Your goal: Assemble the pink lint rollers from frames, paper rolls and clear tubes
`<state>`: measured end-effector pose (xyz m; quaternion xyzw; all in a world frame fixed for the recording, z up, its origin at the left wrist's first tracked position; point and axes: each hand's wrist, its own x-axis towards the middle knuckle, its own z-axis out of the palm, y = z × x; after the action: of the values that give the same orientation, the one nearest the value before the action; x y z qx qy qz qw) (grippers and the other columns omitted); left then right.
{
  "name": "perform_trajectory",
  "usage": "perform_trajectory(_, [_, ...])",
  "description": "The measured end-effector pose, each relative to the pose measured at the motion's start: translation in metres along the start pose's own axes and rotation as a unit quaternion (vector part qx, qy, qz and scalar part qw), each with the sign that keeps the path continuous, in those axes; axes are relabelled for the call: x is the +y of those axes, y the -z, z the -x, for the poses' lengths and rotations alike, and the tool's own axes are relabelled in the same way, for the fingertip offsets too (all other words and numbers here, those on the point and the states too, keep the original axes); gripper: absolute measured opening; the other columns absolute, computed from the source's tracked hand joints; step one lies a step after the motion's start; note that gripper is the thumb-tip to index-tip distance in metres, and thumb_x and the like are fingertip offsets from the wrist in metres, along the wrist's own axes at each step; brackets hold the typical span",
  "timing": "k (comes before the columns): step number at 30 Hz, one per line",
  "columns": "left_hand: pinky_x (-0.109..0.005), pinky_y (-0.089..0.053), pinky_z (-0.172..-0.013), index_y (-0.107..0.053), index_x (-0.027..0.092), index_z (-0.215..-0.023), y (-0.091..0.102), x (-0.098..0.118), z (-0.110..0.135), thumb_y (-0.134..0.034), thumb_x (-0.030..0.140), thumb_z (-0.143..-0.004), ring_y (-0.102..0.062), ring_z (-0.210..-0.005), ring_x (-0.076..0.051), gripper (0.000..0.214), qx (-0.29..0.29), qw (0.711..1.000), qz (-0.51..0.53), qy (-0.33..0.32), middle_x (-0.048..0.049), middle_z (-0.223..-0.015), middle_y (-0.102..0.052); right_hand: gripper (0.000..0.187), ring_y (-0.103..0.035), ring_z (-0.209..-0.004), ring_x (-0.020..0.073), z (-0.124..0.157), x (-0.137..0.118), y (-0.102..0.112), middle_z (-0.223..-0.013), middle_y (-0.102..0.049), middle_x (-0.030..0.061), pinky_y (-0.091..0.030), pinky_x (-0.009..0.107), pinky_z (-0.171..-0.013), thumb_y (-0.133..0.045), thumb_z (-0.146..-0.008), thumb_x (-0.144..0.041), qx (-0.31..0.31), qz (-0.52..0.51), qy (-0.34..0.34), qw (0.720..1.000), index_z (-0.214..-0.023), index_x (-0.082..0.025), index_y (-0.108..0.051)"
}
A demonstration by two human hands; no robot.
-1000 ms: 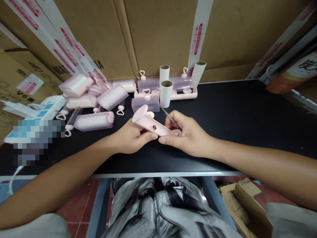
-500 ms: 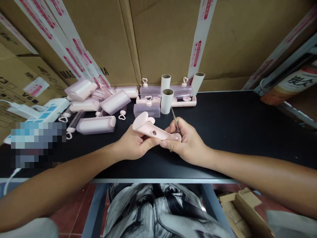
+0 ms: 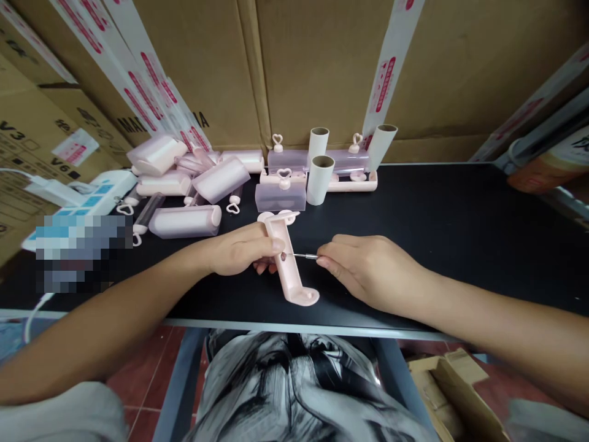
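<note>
Pink trough-shaped holder (image 3: 291,276) is sitting in front of the person, over the near-middle part of the bench (image 3: 460,245), with its long axis slanting and one rounded end plate pointing back toward the wearer. The left hand (image 3: 237,252) is grasping it from the side, thumb pressing inside the trough just beside a small dark hole (image 3: 283,256), other fingers curling underneath. The right hand (image 3: 363,264) is pinching a slim metal tool (image 3: 311,256) between thumb and forefinger, and the thin tip is pointing across the trough's edge at that hole; whether it is entering the hole or only touching beside it, I cannot tell. Judgement: the step in hand is appearing to be fine work at the hole with the tool. The next move would be calling for a steady left grip, the tip lining up squarely with the opening, and light pressure, since the thin wall may be flexing. Farther out, a tinted cover (image 3: 280,197) with a heart-shaped knob is lying beyond the holder, a white tube (image 3: 321,184) is standing upright just beside it, and a heap of similar tinted units (image 3: 184,221) is lying off to the left.
</note>
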<state>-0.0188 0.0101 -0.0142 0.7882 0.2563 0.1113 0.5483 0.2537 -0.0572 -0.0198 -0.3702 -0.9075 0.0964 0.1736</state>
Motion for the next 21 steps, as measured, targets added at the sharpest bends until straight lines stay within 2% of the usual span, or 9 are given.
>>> perform_trajectory(2, [-0.027, -0.052, -0.058, -0.067, 0.016, -0.082, 0.002, 0.005, -0.001, -0.052, 0.050, -0.097, -0.061, -0.064, -0.017, 0.041, 0.018, 0.999, -0.042, -0.002, -0.0050, -0.074, -0.066, 0.034, -0.065, -0.074, 0.0187, -0.001, -0.002, -0.002, -0.085, -0.072, 0.0089, -0.041, 0.030, -0.066, -0.043, -0.110, -0.030, -0.007, 0.001, -0.018, 1.000, -0.096, -0.018, -0.071])
perform_trajectory(5, [-0.029, -0.051, -0.068, -0.066, 0.017, -0.078, 0.004, 0.015, -0.002, -0.047, 0.039, -0.096, -0.059, -0.072, -0.017, 0.033, 0.036, 0.990, -0.140, 0.005, -0.0031, -0.077, -0.065, 0.030, -0.067, -0.075, 0.0192, -0.003, -0.003, -0.003, -0.086, -0.074, 0.0085, -0.040, 0.030, -0.065, -0.044, -0.109, -0.029, -0.023, -0.007, -0.041, 0.999, -0.099, -0.018, -0.071])
perform_trajectory(9, [-0.030, -0.045, -0.067, -0.063, 0.017, -0.076, 0.001, 0.024, -0.002, -0.047, 0.034, -0.094, -0.056, -0.072, -0.017, 0.029, 0.046, 0.977, -0.210, 0.000, -0.0010, -0.076, -0.060, 0.027, -0.065, -0.063, 0.0187, -0.006, -0.004, -0.005, -0.075, -0.072, 0.0049, -0.036, 0.030, -0.060, -0.043, -0.108, -0.028, -0.055, -0.006, -0.085, 0.995, -0.107, -0.018, -0.068])
perform_trajectory(15, [-0.030, -0.043, -0.067, -0.059, 0.018, -0.082, -0.011, 0.017, -0.008, -0.052, 0.027, -0.086, -0.058, -0.073, -0.017, 0.012, 0.172, 0.967, -0.186, -0.011, 0.0002, -0.078, -0.060, 0.024, -0.065, -0.064, 0.0193, -0.010, -0.004, -0.006, -0.075, -0.071, 0.0053, -0.036, 0.029, -0.059, -0.041, -0.107, -0.029, -0.053, -0.044, -0.112, 0.991, -0.102, -0.018, -0.062])
perform_trajectory(17, [-0.030, -0.043, -0.067, -0.057, 0.018, -0.081, -0.015, 0.013, -0.010, -0.048, 0.030, -0.092, -0.057, -0.071, -0.016, 0.018, 0.194, 0.964, -0.179, -0.022, 0.0001, -0.077, -0.059, 0.026, -0.063, -0.063, 0.0190, -0.010, -0.005, -0.006, -0.074, -0.069, 0.0048, -0.036, 0.030, -0.060, -0.039, -0.108, -0.029, -0.048, -0.049, -0.105, 0.992, -0.098, -0.019, -0.061])
perform_trajectory(21, [-0.030, -0.039, -0.064, -0.050, 0.020, -0.070, -0.020, 0.009, -0.013, -0.033, 0.050, -0.106, -0.053, -0.064, -0.015, 0.050, 0.202, 0.955, -0.215, -0.010, -0.0004, -0.069, -0.057, 0.026, -0.060, -0.064, 0.0172, -0.011, -0.007, -0.007, -0.077, -0.067, 0.0044, -0.037, 0.030, -0.062, -0.039, -0.107, -0.026, -0.041, -0.068, -0.069, 0.994, -0.093, -0.019, -0.060])
